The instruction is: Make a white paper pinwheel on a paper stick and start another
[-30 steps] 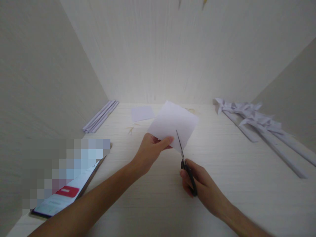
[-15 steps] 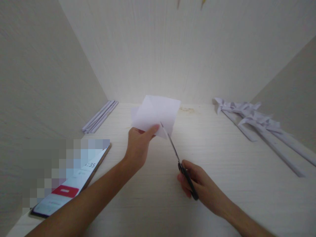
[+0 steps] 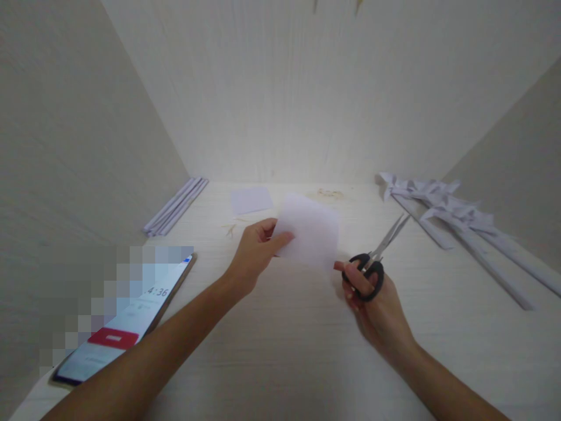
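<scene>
A white sheet of paper (image 3: pixel 312 229) is pinched at its left edge by my left hand (image 3: pixel 258 257), thumb on top. My right hand (image 3: pixel 372 304) is closed on black-handled scissors (image 3: pixel 371 272), whose slightly parted blades point up and to the right, away from the paper. The fingertips of that hand are close to the paper's lower right corner; whether they touch it I cannot tell. Behind the left hand, another piece of white paper (image 3: pixel 250 200) lies flat on the table (image 3: pixel 280 351).
Rolled paper sticks (image 3: pixel 176 207) lie at the back left. On the right are several paper pinwheels (image 3: pixel 464 216) on paper sticks. A lit phone (image 3: pixel 127 318) leans at the left beside my forearm. Walls enclose the table at the back and sides.
The scissors have swung away from the paper, their blades turning up and right. My left hand has moved the paper right and slightly down, uncovering the piece on the table.
</scene>
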### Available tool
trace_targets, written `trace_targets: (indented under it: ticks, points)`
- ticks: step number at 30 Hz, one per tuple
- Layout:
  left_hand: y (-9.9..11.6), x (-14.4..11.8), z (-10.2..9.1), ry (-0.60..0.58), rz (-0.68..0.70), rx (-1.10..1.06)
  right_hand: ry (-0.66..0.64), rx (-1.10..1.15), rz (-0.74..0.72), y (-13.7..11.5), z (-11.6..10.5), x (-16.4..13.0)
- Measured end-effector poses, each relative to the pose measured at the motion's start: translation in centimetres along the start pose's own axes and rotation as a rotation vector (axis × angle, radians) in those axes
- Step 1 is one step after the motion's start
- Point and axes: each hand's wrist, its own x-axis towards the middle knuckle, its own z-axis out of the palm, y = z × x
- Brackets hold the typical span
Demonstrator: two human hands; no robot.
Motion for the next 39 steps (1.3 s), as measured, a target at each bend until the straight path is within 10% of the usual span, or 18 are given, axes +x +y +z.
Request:
trace_targets:
  ticks: [24,33,39]
  points:
    - [-1.6,-1.6,2.0,-0.066,-0.228,-0.206,0.062,-0.112,-0.114,0.3,-0.2,0.1]
    - [0.9,-0.1,0.2,0.129,0.001,-0.223,-0.468,-0.231,0.082,-0.1,-0.4,-0.4]
    - [1.9,0.2,-0.3,0.175,0.117,-0.253,-0.574,-0.353,0.058,-0.8,0.1,-1.2]
